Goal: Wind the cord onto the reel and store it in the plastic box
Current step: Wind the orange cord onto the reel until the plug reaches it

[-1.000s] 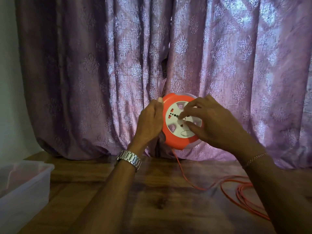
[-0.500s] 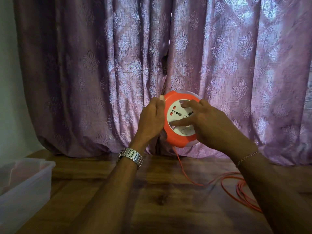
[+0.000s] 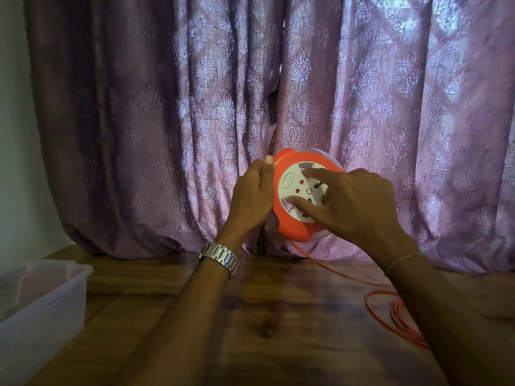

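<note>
An orange round reel (image 3: 291, 227) with a white socket face is held up above the table, in front of the curtain. My left hand (image 3: 252, 200) grips its left rim, thumb at the top edge. My right hand (image 3: 352, 203) lies over the white face, with its forefinger and thumb spread on it. An orange cord (image 3: 331, 270) runs down from the reel's underside to loose loops on the table at the right, partly hidden by my right forearm. A clear plastic box (image 3: 60, 299) stands at the table's left edge.
The wooden table (image 3: 264, 324) fills the foreground. A purple patterned curtain (image 3: 172, 121) hangs right behind it down to the tabletop. A pale wall (image 3: 14, 135) shows at the far left.
The white socket face has rotated under my right hand's fingers; its oval mark went from the bottom to the upper left. Less cord lies looped on the table. My left hand kept its grip.
</note>
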A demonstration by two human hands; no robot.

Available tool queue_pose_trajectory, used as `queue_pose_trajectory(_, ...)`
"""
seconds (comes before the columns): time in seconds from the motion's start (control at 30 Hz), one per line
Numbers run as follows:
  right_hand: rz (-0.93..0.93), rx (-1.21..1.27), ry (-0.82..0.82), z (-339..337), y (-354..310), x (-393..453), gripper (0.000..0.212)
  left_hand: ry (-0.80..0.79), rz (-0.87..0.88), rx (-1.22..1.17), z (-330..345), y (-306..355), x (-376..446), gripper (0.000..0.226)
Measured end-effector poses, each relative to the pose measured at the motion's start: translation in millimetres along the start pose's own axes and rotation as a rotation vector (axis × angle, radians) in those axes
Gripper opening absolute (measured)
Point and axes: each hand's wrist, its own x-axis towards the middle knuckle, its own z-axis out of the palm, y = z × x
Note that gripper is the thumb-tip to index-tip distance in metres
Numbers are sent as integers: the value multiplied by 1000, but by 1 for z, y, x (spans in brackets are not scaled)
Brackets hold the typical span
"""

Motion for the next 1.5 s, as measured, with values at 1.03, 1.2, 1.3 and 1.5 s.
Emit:
queue_pose_trajectory(1.03, 134, 140, 26, 4, -7, -5, 70, 1, 18, 15, 2, -1, 1, 42)
queue_pose_trajectory(1.2, 51, 91, 23, 3, -2, -2, 71, 7, 3, -5, 0, -1, 0, 46)
queue_pose_trajectory(1.3, -38, 163, -13, -1, 2, 0, 59, 5, -16, -13, -2, -1, 2, 49)
queue_pose_trajectory(1.5, -276, 378, -258, -6, 7, 2, 39, 32, -23, -57, -5, -3, 3, 60)
